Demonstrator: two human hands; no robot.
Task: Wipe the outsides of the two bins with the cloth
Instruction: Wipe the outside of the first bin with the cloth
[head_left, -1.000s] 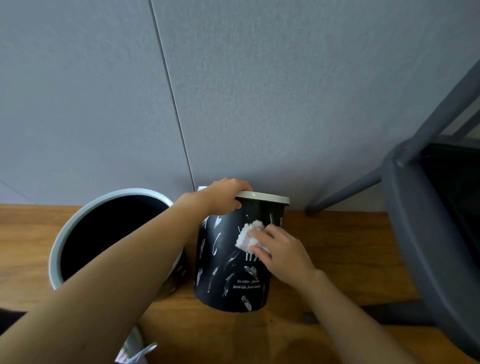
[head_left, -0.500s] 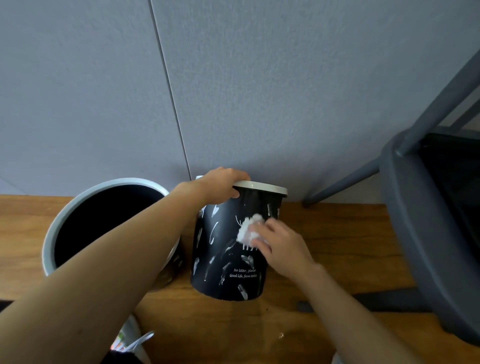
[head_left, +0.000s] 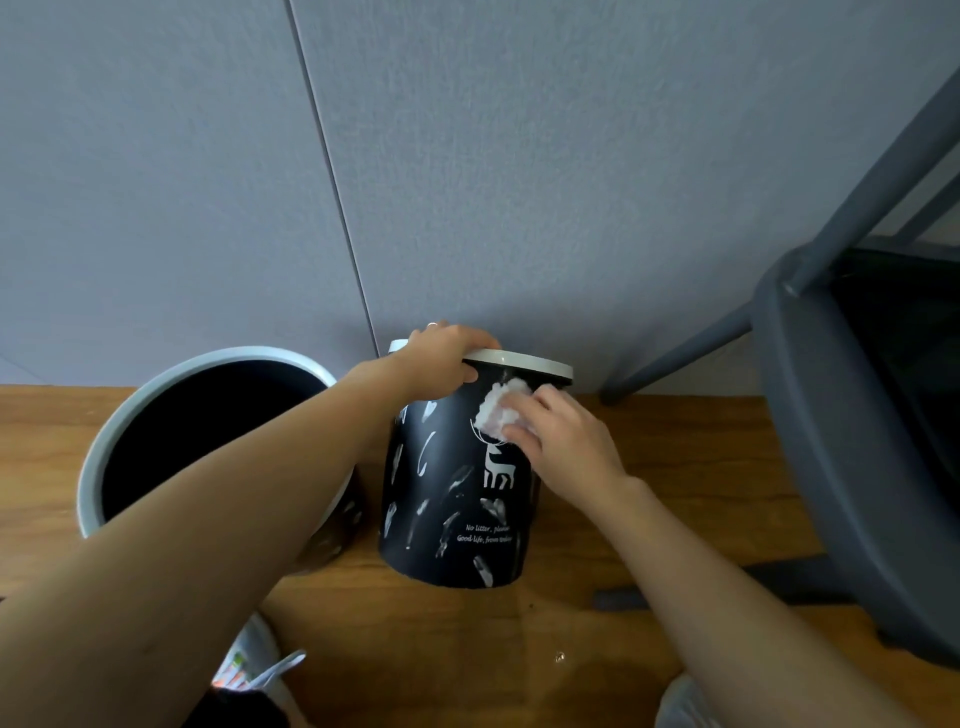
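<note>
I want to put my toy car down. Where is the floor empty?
Bare wood floor lies between the black bin and the grey chair, and in front of that bin. Crowded: the black bin and the white-rimmed bin nearly touch.

Dim, soft, even light; wide-angle bending at edges; slight softness throughout.
</note>
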